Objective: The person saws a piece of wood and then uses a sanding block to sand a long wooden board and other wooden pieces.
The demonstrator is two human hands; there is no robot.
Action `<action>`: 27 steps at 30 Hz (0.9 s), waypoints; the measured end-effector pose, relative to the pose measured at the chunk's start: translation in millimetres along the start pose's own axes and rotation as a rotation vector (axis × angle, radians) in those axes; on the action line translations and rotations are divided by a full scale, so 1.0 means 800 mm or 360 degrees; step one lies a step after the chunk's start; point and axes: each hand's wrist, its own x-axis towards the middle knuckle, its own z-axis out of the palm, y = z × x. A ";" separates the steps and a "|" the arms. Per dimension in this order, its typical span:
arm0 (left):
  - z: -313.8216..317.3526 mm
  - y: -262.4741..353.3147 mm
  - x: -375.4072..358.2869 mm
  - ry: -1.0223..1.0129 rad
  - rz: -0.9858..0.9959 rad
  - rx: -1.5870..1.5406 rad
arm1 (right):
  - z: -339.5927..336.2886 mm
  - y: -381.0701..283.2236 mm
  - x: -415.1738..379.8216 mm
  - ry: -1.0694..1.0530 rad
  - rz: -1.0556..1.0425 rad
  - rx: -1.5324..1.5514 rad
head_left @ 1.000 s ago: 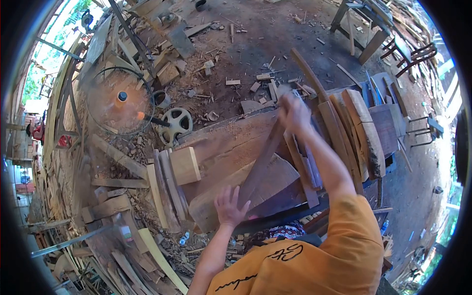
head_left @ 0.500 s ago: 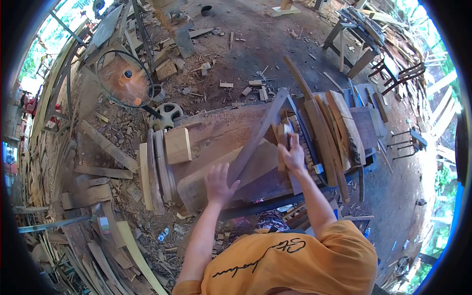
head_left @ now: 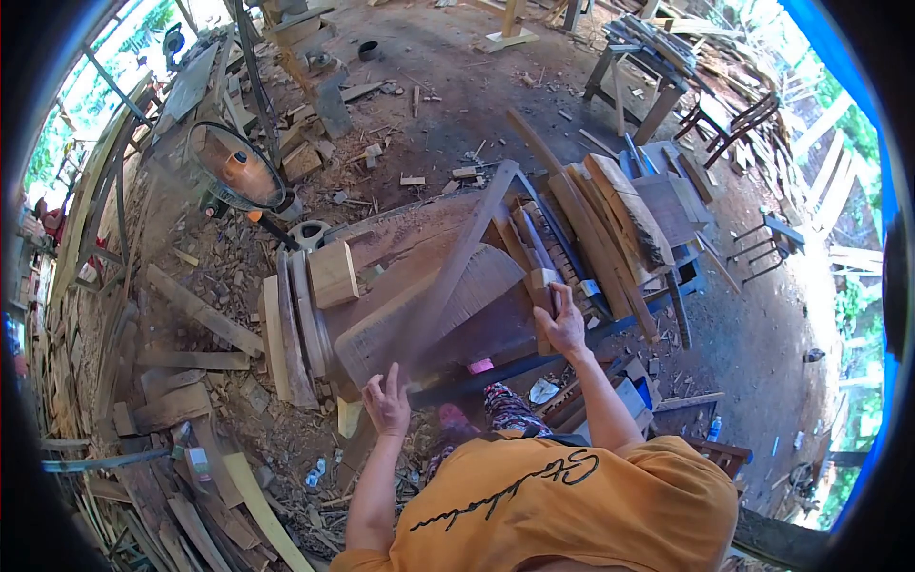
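Observation:
My right hand (head_left: 564, 329) is closed around a small wooden block (head_left: 543, 280), at the right end of a broad flat board (head_left: 477, 286). Across that board runs a long narrow wooden strip (head_left: 464, 248), slanting from the far side down toward me. Close to the near left edge of the board is my left hand (head_left: 387, 408), its fingers apart and slightly bent, with nothing in it. Both pieces lie over a wooden workbench (head_left: 410, 229). Beyond the right hand, a row of tools (head_left: 543, 243) partly shows between the timbers.
Several thick planks (head_left: 610, 238) are stacked on the bench's right side. A squared wood block (head_left: 334, 274) and upright boards (head_left: 291, 329) stand at its left end. Behind them is a fan (head_left: 236, 167). Offcuts litter the ground, and a small stool (head_left: 770, 236) stands at right.
My left hand has lifted from the broad board and moved toward me. The right hand has drawn the wooden block nearer my body. The whole view has shifted slightly.

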 end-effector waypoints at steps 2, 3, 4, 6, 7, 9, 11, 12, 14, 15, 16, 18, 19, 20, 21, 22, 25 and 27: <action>-0.012 -0.012 0.007 -0.0041 0.0068 -0.0118 | 0.007 -0.010 -0.015 0.0017 -0.0040 0.0040; -0.025 -0.011 0.013 -0.0091 0.0121 -0.0225 | 0.011 -0.012 -0.023 0.0014 -0.0077 0.0083; -0.040 -0.010 0.020 -0.0253 -0.0014 -0.0329 | 0.017 -0.010 -0.028 0.0008 -0.0119 0.0081; -0.038 -0.017 0.023 -0.0195 0.0043 -0.0334 | 0.022 -0.017 -0.041 -0.0019 -0.0169 0.0115; -0.038 -0.020 0.026 -0.0151 0.0102 -0.0345 | 0.023 -0.020 -0.047 -0.0047 -0.0207 0.0140; -0.040 -0.021 0.027 -0.0166 0.0096 -0.0420 | 0.026 -0.023 -0.056 -0.0046 -0.0199 0.0153; -0.037 -0.024 0.026 -0.0196 0.0089 -0.0497 | 0.026 -0.023 -0.065 -0.0108 -0.0185 0.0175; -0.030 -0.029 0.025 -0.0173 0.0092 -0.0555 | 0.025 -0.022 -0.069 -0.0102 -0.0201 0.0169; -0.018 -0.034 0.022 -0.0153 0.0101 -0.0614 | 0.020 -0.024 -0.077 -0.0108 -0.0172 0.0174; -0.013 -0.037 0.022 -0.0133 0.0110 -0.0607 | 0.019 -0.025 -0.081 -0.0124 -0.0150 0.0180; -0.009 -0.041 0.022 -0.0113 0.0119 -0.0599 | 0.019 -0.025 -0.084 -0.0116 -0.0145 0.0182; -0.011 -0.044 0.030 -0.0114 0.0124 -0.0570 | 0.019 -0.024 -0.090 -0.0146 -0.0141 0.0151; -0.013 -0.046 0.034 -0.0112 0.0118 -0.0544 | 0.020 -0.024 -0.093 -0.0138 -0.0136 0.0151; -0.016 -0.050 0.039 -0.0115 0.0126 -0.0548 | 0.021 -0.028 -0.096 -0.0170 -0.0121 0.0142; -0.022 -0.056 0.044 -0.0267 0.0114 -0.0471 | 0.022 -0.030 -0.099 -0.0202 -0.0106 0.0133; -0.025 -0.060 0.050 -0.0419 0.0103 -0.0393 | 0.025 -0.030 -0.101 -0.0204 -0.0128 0.0124; -0.021 -0.077 0.050 -0.0575 0.0091 -0.0373 | 0.027 -0.035 -0.105 -0.0271 -0.0120 0.0088; -0.017 -0.070 0.049 -0.0392 0.0136 -0.0452 | 0.030 -0.036 -0.106 -0.0289 -0.0107 0.0103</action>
